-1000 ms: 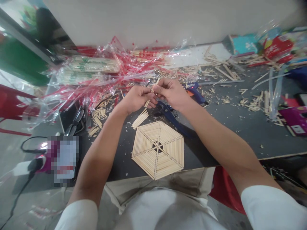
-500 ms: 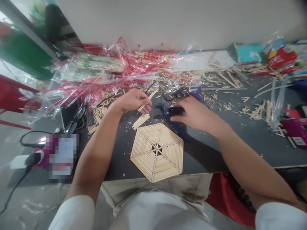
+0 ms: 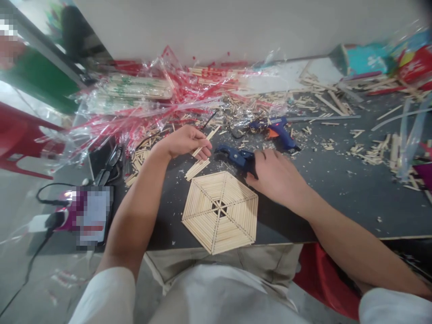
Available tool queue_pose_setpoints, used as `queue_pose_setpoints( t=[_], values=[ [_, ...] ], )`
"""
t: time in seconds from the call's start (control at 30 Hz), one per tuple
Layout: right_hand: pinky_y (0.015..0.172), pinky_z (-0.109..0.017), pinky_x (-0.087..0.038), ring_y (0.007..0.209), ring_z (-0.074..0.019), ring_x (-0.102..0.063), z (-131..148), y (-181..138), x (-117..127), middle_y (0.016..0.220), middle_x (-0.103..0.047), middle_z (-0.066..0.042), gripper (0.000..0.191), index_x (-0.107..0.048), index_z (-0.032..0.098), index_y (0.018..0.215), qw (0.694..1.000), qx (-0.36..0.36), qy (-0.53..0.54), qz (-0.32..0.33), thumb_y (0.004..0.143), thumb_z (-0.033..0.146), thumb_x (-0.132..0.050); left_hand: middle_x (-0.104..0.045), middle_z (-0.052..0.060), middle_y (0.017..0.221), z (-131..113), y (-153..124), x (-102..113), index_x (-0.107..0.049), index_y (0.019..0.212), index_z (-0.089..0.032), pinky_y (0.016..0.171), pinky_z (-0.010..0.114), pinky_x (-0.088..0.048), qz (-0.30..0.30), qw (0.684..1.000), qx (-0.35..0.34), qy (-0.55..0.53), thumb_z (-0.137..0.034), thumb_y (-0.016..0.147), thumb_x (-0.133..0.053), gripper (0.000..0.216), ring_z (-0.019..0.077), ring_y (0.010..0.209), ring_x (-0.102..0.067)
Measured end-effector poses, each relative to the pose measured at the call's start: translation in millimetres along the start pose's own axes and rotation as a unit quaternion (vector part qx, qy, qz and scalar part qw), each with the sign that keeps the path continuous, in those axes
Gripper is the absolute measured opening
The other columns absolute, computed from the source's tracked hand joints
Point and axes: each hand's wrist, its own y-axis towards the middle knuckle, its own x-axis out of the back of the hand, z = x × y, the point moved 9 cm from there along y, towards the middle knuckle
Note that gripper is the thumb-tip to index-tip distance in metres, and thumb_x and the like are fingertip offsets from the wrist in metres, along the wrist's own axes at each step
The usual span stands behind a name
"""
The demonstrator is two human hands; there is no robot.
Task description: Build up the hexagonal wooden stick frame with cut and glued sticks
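Note:
My left hand point(image 3: 185, 141) is closed around thin wooden sticks point(image 3: 212, 133), whose ends poke out past the fingertips. Just below it, a small bundle of cut sticks point(image 3: 196, 169) lies on the dark table. My right hand point(image 3: 278, 180) has its fingers wrapped about the handles of a blue hand cutter point(image 3: 238, 157), with the jaws pointing left toward my left hand. Between my forearms, near the table's front edge, lies a flat hexagonal stick panel point(image 3: 232, 225) with six spokes and a small opening around its centre.
Behind the cutter rests a blue glue gun point(image 3: 285, 135) with an orange trigger. Stick offcuts point(image 3: 366, 153) litter the right side. Plastic wrappers and packed sticks point(image 3: 138, 87) heap up at the back left. A phone point(image 3: 94, 216), glasses point(image 3: 110, 166) and cables sit left.
My right hand has come down and toward me, closing on the cutter's handles; the cutter has turned more level. My left hand stays nearly still with its sticks. The view has shifted slightly.

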Motion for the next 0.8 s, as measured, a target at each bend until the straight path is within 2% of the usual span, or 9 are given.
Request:
queue_pose_setpoints(
  t=[0.1,0.2,0.3,0.37,0.5,0.6,0.7,0.8],
  values=[
    [0.082,-0.044,-0.051,0.103,-0.0424,-0.071,9.7,-5.0,-2.7,0.112,-0.070,-0.032,0.037,-0.068,-0.007,0.120,0.999,-0.023,-0.039,-0.004,0.096,0.012,-0.046,-0.083,0.011,0.085,0.0,-0.4,1.8,-0.079,0.088,-0.010,0.084,0.034,-0.066,-0.004,1.000,-0.004,0.002,-0.023,0.093,-0.073,0.016,0.0184,0.076,-0.080],
    [0.079,-0.042,-0.049,0.101,-0.0409,-0.072,11.5,-4.7,-4.7,0.111,-0.071,-0.033,0.038,-0.069,-0.005,0.117,0.998,-0.025,-0.051,0.002,0.094,0.002,-0.040,-0.083,0.011,0.084,-1.0,-0.6,1.3,-0.079,0.087,-0.009,0.083,0.034,-0.066,-0.008,1.000,-0.012,0.014,-0.023,0.092,-0.074,0.015,0.0187,0.076,-0.080],
    [0.078,-0.041,-0.047,0.098,-0.0391,-0.072,-0.9,1.2,-2.8,0.110,-0.072,-0.031,0.030,-0.070,0.000,0.115,0.999,-0.013,-0.017,0.028,0.096,0.014,-0.050,-0.082,0.010,0.081,-2.5,-1.0,0.9,-0.078,0.085,-0.010,0.081,0.033,-0.066,-0.006,1.000,-0.022,0.017,-0.022,0.092,-0.075,0.014,0.0181,0.074,-0.080],
    [0.074,-0.040,-0.046,0.090,-0.0342,-0.071,-14.1,5.9,0.3,0.106,-0.073,-0.024,0.026,-0.070,0.008,0.109,0.997,-0.013,0.050,0.063,0.096,0.025,-0.056,-0.082,0.009,0.080,-3.1,-1.5,1.6,-0.078,0.084,-0.011,0.080,0.033,-0.066,-0.003,1.000,-0.025,0.009,-0.021,0.093,-0.075,0.014,0.0181,0.074,-0.080],
    [0.069,-0.036,-0.044,0.074,-0.0232,-0.064,-33.7,10.4,10.0,0.085,-0.071,-0.008,0.014,-0.061,0.021,0.092,0.963,-0.062,0.230,0.127,0.097,0.033,-0.059,-0.082,0.008,0.081,-5.2,-2.1,-0.3,-0.079,0.085,-0.012,0.079,0.032,-0.065,0.012,0.999,-0.029,-0.006,-0.019,0.096,-0.071,0.016,0.0169,0.072,-0.079],
    [0.065,-0.034,-0.041,0.065,-0.0181,-0.058,-30.0,9.7,11.2,0.072,-0.062,-0.001,0.019,-0.052,0.023,0.084,0.931,-0.078,0.316,0.166,0.099,0.033,-0.058,-0.082,0.009,0.081,-7.6,-1.9,-6.7,-0.080,0.086,-0.011,0.077,0.030,-0.064,0.035,0.999,-0.034,-0.019,-0.018,0.096,-0.070,0.015,0.0152,0.069,-0.077],
    [0.063,-0.033,-0.037,0.062,-0.0161,-0.053,-23.1,11.0,12.6,0.068,-0.057,0.001,0.025,-0.048,0.023,0.081,0.926,-0.055,0.341,0.155,0.098,0.035,-0.061,-0.082,0.009,0.081,-8.7,-1.4,-10.6,-0.079,0.087,-0.011,0.074,0.027,-0.063,0.043,0.998,-0.034,-0.031,-0.018,0.096,-0.071,0.014,0.0143,0.067,-0.077],
    [0.061,-0.034,-0.035,0.061,-0.0161,-0.052,-24.7,10.4,9.0,0.068,-0.058,0.001,0.024,-0.049,0.023,0.081,0.921,-0.065,0.351,0.153,0.097,0.037,-0.062,-0.082,0.008,0.080,-8.2,-0.7,-10.5,-0.079,0.086,-0.011,0.073,0.028,-0.063,0.037,0.998,-0.033,-0.043,-0.016,0.096,-0.070,0.014,0.0153,0.066,-0.077]
  ],
)
